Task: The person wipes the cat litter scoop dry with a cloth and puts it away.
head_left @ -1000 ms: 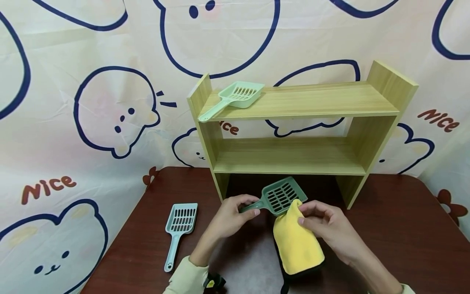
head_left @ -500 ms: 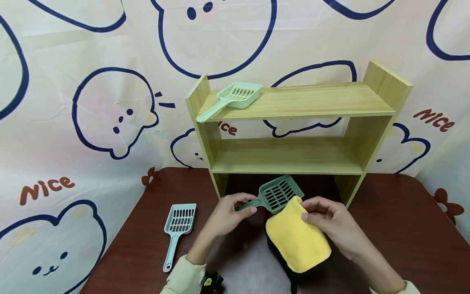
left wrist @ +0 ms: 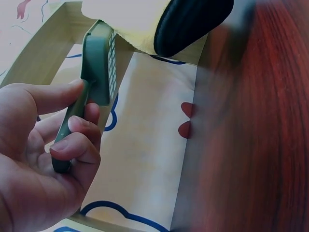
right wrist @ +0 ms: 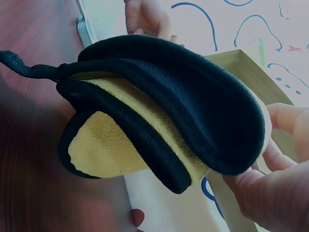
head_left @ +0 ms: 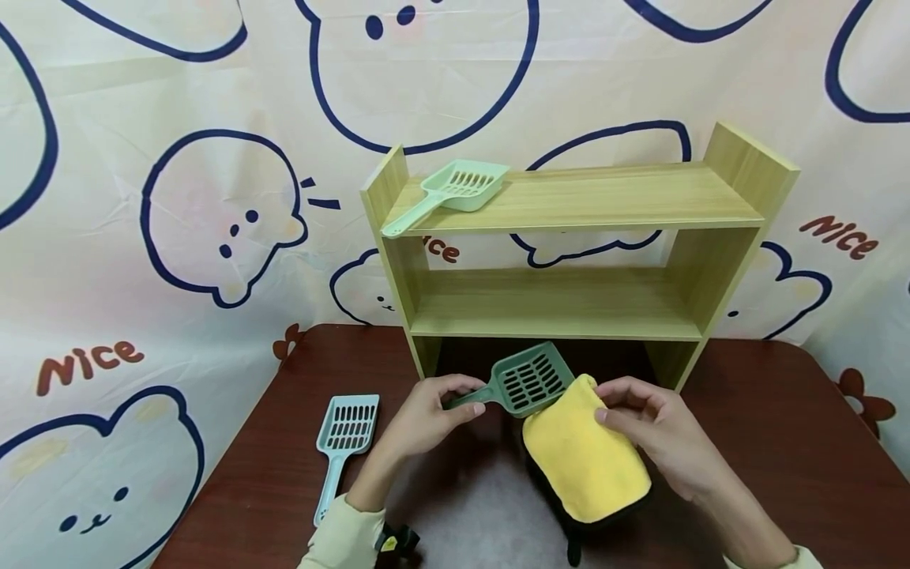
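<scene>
My left hand (head_left: 431, 419) grips the handle of a dark green slotted litter scoop (head_left: 529, 381), its fingers curled round it in the left wrist view. The scoop's slotted head is raised in front of the shelf, pointing right. My right hand (head_left: 664, 433) pinches the upper corner of a folded yellow cloth (head_left: 588, 454) with dark edging. That corner overlaps the scoop's right edge in the head view. Seen from the right wrist, the cloth (right wrist: 108, 145) hangs in loose folds, with a dark loop (right wrist: 29, 71) trailing from it.
A two-tier wooden shelf (head_left: 558, 304) stands at the back of the dark red table (head_left: 775, 442). On its top board lies a pale green litter scoop (head_left: 465, 186). A light blue litter scoop (head_left: 348, 431) lies on the table at left. A patterned curtain hangs behind.
The green scoop has shifted slightly left with my left hand. My right hand and the cloth have moved a little right, and more of the cloth's yellow face shows.
</scene>
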### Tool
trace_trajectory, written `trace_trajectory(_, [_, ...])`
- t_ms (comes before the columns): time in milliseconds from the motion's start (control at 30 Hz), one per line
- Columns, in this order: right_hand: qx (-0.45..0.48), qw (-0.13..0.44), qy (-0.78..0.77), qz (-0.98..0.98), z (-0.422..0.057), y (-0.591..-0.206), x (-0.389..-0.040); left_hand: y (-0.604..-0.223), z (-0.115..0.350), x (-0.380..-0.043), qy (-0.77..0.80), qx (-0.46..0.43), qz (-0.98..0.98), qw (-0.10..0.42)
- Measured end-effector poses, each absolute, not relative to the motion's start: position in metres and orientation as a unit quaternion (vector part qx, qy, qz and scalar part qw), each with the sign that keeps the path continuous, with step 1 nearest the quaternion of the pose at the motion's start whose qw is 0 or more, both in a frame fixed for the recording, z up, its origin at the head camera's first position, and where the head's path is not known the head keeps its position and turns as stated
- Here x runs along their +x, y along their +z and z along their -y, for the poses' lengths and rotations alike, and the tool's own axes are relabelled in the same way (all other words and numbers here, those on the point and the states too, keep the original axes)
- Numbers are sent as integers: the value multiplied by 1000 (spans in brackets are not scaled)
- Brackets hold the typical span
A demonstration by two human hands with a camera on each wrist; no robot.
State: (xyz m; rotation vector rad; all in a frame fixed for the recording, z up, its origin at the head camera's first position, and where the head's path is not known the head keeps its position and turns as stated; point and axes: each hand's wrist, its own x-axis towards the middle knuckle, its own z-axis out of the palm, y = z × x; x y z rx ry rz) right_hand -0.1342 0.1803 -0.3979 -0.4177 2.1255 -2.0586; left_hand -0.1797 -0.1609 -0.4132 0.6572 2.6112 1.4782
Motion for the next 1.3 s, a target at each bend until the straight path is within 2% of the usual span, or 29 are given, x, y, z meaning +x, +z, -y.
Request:
trace_trajectory(533, [-130, 99, -688, -707, -153, -401, -134, -409, 140, -175, 478, 210, -853, 21])
trace_trajectory(1300, [-114, 64, -702, -700, -192, -390, -138, -397, 143, -164, 473, 223, -852, 24])
